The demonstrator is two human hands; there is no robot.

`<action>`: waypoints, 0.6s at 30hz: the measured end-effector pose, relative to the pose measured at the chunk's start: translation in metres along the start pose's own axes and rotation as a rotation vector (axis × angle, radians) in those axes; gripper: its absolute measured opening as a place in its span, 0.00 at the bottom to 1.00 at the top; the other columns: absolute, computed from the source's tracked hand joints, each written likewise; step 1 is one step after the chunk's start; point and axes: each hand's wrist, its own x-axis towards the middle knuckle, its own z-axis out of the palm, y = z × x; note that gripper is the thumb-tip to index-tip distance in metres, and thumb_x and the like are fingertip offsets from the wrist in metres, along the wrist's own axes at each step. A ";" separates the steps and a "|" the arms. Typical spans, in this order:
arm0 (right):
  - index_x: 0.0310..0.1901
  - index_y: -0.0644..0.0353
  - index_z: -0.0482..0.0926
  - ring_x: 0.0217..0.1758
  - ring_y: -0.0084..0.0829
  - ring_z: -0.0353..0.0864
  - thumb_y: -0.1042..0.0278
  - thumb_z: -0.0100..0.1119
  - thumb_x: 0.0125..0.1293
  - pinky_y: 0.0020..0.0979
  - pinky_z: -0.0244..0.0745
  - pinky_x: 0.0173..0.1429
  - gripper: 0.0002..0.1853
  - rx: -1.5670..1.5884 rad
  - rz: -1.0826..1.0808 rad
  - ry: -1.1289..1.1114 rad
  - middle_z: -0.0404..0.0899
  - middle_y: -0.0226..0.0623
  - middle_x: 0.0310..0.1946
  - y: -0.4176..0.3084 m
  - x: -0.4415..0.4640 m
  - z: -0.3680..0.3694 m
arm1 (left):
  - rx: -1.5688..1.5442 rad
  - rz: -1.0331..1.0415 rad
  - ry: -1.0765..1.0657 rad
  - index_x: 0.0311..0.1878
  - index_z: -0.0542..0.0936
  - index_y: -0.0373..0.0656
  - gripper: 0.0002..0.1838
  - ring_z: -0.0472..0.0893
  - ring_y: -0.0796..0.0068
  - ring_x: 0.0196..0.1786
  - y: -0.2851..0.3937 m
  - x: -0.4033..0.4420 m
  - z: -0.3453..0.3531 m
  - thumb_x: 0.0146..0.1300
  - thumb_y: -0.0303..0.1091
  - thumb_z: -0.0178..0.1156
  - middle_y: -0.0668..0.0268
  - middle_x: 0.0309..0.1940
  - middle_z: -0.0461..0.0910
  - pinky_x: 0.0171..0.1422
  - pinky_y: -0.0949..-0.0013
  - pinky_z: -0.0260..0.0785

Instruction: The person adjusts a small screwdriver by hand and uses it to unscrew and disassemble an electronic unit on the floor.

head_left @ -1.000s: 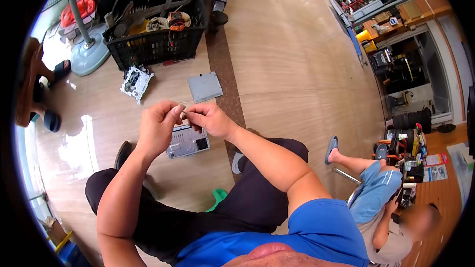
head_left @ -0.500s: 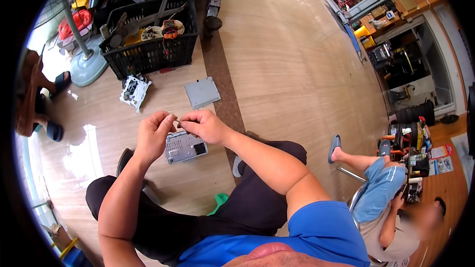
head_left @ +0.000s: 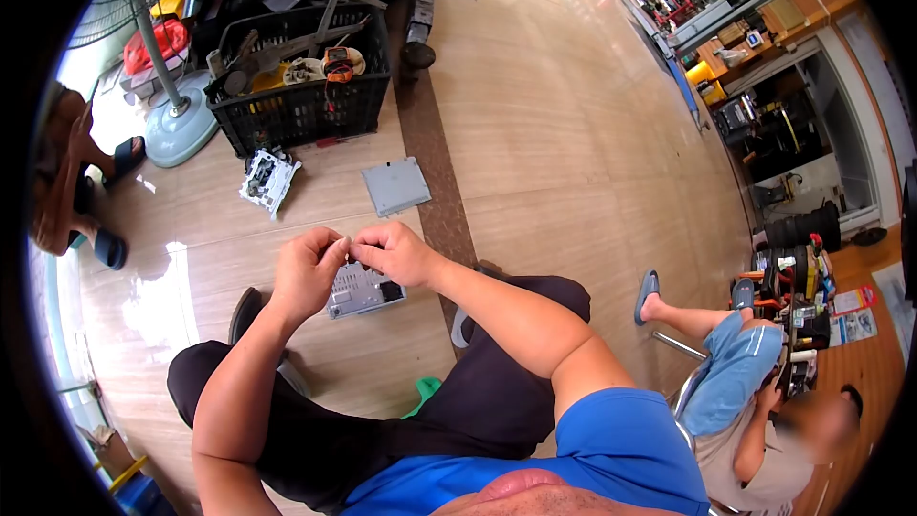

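My left hand [head_left: 309, 269] and my right hand [head_left: 396, 253] meet fingertip to fingertip in front of me. Both are closed in a pinch around something small, which the fingers cover, so its kind cannot be made out. Below them on the floor lies a silver metal box-shaped device [head_left: 367, 298] with slots and a black socket, partly hidden by my hands. Beyond it rests a flat grey metal plate [head_left: 395, 187]. To its left sits a white metal mechanism [head_left: 270, 182] with dark parts.
A black plastic crate [head_left: 296, 119] of tools and an orange-cased meter [head_left: 338, 65] stands ahead, beside a fan base [head_left: 181, 124]. At far left are another person's sandalled feet [head_left: 111, 248]. A seated person [head_left: 731, 373] is on the right, near cluttered shelves.
My hands have drawn closer together, and the thin piece that showed between the fingertips is now covered. The view has shifted slightly, so the floor items appear a little further right.
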 end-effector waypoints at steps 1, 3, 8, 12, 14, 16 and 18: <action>0.35 0.61 0.84 0.28 0.12 0.69 0.62 0.61 0.75 0.23 0.66 0.31 0.13 -0.008 -0.005 -0.006 0.76 0.20 0.24 0.004 0.001 0.000 | 0.000 -0.002 0.004 0.38 0.83 0.33 0.11 0.77 0.81 0.30 -0.001 0.000 -0.001 0.72 0.32 0.62 0.64 0.26 0.83 0.36 0.70 0.72; 0.33 0.61 0.83 0.27 0.12 0.68 0.61 0.61 0.76 0.23 0.64 0.30 0.14 -0.015 -0.009 -0.016 0.75 0.19 0.22 0.008 0.003 0.001 | 0.037 0.018 0.018 0.38 0.84 0.33 0.10 0.77 0.78 0.28 -0.005 0.000 -0.001 0.72 0.32 0.62 0.61 0.25 0.83 0.35 0.67 0.71; 0.30 0.59 0.79 0.25 0.12 0.65 0.59 0.57 0.78 0.23 0.61 0.28 0.18 -0.019 0.018 -0.033 0.70 0.18 0.21 0.009 0.005 0.002 | 0.101 0.035 0.029 0.38 0.84 0.33 0.10 0.77 0.72 0.27 -0.003 -0.001 -0.003 0.70 0.32 0.63 0.56 0.25 0.82 0.34 0.65 0.71; 0.31 0.59 0.80 0.26 0.12 0.65 0.58 0.58 0.78 0.22 0.61 0.28 0.18 -0.042 0.004 -0.027 0.71 0.18 0.21 0.010 0.005 0.002 | 0.155 0.037 0.021 0.39 0.84 0.33 0.10 0.80 0.64 0.28 -0.005 0.000 -0.004 0.70 0.32 0.62 0.52 0.26 0.83 0.36 0.62 0.72; 0.31 0.59 0.80 0.26 0.12 0.66 0.58 0.59 0.78 0.22 0.62 0.29 0.17 -0.088 -0.007 -0.024 0.72 0.18 0.22 0.014 0.007 0.002 | 0.170 0.052 0.021 0.39 0.84 0.33 0.10 0.81 0.61 0.28 -0.004 0.000 -0.004 0.70 0.32 0.62 0.51 0.27 0.83 0.36 0.61 0.73; 0.32 0.60 0.81 0.27 0.12 0.67 0.59 0.60 0.77 0.23 0.64 0.30 0.16 -0.096 0.006 -0.029 0.73 0.19 0.23 0.012 0.006 0.001 | 0.186 0.066 0.022 0.39 0.84 0.34 0.10 0.82 0.58 0.29 -0.002 0.000 -0.005 0.70 0.32 0.62 0.50 0.27 0.83 0.37 0.60 0.73; 0.33 0.61 0.82 0.28 0.13 0.68 0.59 0.61 0.76 0.23 0.65 0.31 0.15 -0.103 0.019 -0.033 0.75 0.20 0.24 0.010 0.006 0.002 | 0.192 0.056 0.009 0.38 0.84 0.34 0.10 0.83 0.56 0.30 0.001 -0.001 -0.005 0.70 0.32 0.62 0.50 0.28 0.83 0.37 0.59 0.74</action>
